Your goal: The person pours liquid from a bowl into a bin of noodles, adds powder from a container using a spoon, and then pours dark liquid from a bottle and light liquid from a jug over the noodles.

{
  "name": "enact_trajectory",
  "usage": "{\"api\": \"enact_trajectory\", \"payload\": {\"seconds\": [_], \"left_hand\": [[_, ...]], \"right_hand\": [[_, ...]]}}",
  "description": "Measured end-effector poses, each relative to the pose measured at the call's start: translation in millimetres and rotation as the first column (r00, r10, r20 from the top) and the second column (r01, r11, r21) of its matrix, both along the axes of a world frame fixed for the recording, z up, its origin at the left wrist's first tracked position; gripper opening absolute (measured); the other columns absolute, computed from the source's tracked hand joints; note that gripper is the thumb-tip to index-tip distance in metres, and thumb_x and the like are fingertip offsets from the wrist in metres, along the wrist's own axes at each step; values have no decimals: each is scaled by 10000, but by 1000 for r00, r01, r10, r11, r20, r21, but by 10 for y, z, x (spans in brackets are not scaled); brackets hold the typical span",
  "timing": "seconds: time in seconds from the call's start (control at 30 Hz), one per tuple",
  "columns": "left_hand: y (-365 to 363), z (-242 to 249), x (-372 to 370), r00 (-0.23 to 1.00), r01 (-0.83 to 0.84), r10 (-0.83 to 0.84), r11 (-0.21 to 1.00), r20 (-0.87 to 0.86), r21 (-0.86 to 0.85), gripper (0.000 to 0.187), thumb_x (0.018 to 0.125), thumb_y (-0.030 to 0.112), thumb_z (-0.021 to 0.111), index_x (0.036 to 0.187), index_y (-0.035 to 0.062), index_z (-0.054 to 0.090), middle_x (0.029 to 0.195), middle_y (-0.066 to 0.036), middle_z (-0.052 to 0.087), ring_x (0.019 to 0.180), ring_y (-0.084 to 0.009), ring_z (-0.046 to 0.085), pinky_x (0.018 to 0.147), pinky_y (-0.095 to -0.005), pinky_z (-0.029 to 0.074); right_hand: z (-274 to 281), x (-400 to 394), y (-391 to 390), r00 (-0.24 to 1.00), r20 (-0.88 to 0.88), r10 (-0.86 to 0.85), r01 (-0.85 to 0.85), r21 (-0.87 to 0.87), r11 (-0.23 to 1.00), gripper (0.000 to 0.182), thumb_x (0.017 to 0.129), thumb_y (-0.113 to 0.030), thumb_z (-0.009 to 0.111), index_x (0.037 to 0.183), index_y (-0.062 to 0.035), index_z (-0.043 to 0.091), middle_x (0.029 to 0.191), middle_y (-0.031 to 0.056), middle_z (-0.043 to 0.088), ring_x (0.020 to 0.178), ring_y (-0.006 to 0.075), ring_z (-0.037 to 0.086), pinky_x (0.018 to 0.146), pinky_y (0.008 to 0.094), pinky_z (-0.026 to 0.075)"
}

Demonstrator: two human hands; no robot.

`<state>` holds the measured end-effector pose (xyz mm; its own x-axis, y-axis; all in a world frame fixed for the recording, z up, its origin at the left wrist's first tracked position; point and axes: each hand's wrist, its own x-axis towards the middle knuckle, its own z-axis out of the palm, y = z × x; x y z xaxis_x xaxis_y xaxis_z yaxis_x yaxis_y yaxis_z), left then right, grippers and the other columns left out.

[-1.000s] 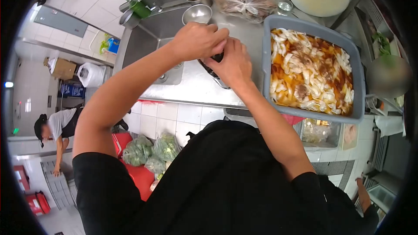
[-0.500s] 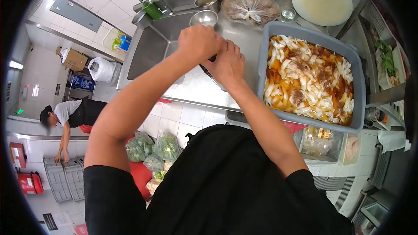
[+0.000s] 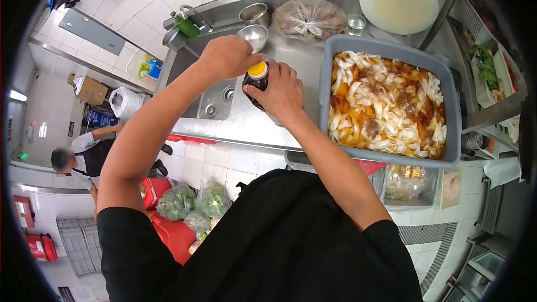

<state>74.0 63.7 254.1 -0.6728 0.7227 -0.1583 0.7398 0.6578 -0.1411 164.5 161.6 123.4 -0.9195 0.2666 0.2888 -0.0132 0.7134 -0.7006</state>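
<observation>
My right hand [image 3: 283,90] is wrapped around a dark bottle [image 3: 256,85] with a yellow top [image 3: 258,69], which stands upright on the steel counter beside the sink. Just above and left of the bottle's top is my left hand [image 3: 226,57], its fingers curled closed. What those fingers hold, if anything, is hidden. A metal ladle [image 3: 253,36] rests behind my left hand. To the right of my right hand stands a grey tub [image 3: 326,100] of white strips [image 3: 380,103] in brown sauce, with brown powdery patches on top.
Along the back are a metal pot [image 3: 254,12], a tied plastic bag [image 3: 309,18], a glass [image 3: 356,22] and a round white board [image 3: 398,0]. The sink [image 3: 182,86] lies left. Bagged greens [image 3: 176,201] sit below. A co-worker [image 3: 92,154] stands far left.
The yellow-topped bottle, mostly hidden before, is now in sight. My left hand has moved left and away from my right. The co-worker has straightened up from the grey crates.
</observation>
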Motion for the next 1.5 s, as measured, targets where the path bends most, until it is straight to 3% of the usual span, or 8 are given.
{"api": "enact_trajectory", "payload": {"seconds": [0.27, 0.33, 0.57, 0.97, 1.03, 1.17, 1.4, 1.5], "left_hand": [[-65, 115, -9, 996, -73, 80, 991, 48, -116, 305, 906, 321, 562, 983, 52, 683, 777, -212, 641, 771, -396, 619, 743, -457, 501], [-185, -49, -57, 913, 322, -383, 888, 139, 328, 293, 847, 290, 620, 1005, 49, 672, 781, -203, 655, 773, -383, 631, 748, -460, 500], [-226, 321, -8, 979, -202, 180, 859, 92, 469, 355, 728, 266, 741, 1012, 65, 668, 811, -175, 668, 763, -361, 646, 706, -425, 523], [-1276, -2821, 519, 838, -545, 471, 740, 275, 395, 370, 738, 241, 746, 1049, 63, 657, 1000, -162, 636, 916, -337, 630, 778, -440, 515], [-1244, -2754, 546, 834, -551, 473, 741, 285, 384, 368, 751, 230, 736, 1071, 66, 655, 1004, -151, 634, 926, -320, 626, 784, -428, 515], [-998, -1895, 422, 924, -346, 231, 171, 303, 923, 428, 772, 147, 698, 1169, 24, 593, 1074, -155, 611, 999, -314, 599, 903, -373, 469], [-397, -1183, 208, 919, -275, -218, 249, 330, 929, 516, 730, 180, 741, 1206, 66, 580, 1166, -139, 618, 1105, -332, 566, 976, -418, 424], [-354, -1237, 172, 959, -176, -179, 237, 221, 955, 493, 725, 190, 744, 1179, 75, 591, 1139, -127, 630, 1068, -338, 579, 928, -419, 445]], "right_hand": [[-21, -5, -27, 1000, -26, 0, 1, 11, 1000, 799, 716, -523, 735, 1295, -41, 469, 1250, 147, 515, 1159, 323, 490, 922, 509, 419], [4, -6, -13, 1000, -23, -5, 5, 14, 1000, 801, 717, -521, 733, 1298, -39, 466, 1250, 147, 516, 1157, 323, 491, 922, 508, 418], [42, 7, -28, 1000, -18, 2, -2, 10, 1000, 803, 722, -505, 737, 1315, -45, 453, 1264, 146, 510, 1183, 331, 475, 948, 506, 409], [88, 73, 22, 977, -206, 51, -37, 73, 997, 666, 789, -403, 719, 1334, -114, 467, 1261, 141, 493, 1134, 327, 493, 960, 462, 405], [296, 100, 75, 938, -299, 175, -151, 103, 983, 358, 838, -241, 683, 1166, -113, 616, 1121, 114, 524, 988, 292, 555, 842, 412, 462], [553, 29, 114, 940, -188, 285, -238, 240, 941, 213, 834, -204, 673, 1003, -75, 654, 1002, 110, 540, 915, 302, 577, 768, 423, 477], [828, -338, 260, 888, 218, 404, -447, 203, 871, 181, 841, -196, 619, 873, -19, 615, 913, 169, 568, 829, 374, 588, 731, 436, 470], [816, -433, 346, 799, 325, 505, -431, -276, 859, 212, 854, -213, 640, 806, -28, 548, 634, 16, 453, 598, 157, 509, 548, 320, 416]]}}
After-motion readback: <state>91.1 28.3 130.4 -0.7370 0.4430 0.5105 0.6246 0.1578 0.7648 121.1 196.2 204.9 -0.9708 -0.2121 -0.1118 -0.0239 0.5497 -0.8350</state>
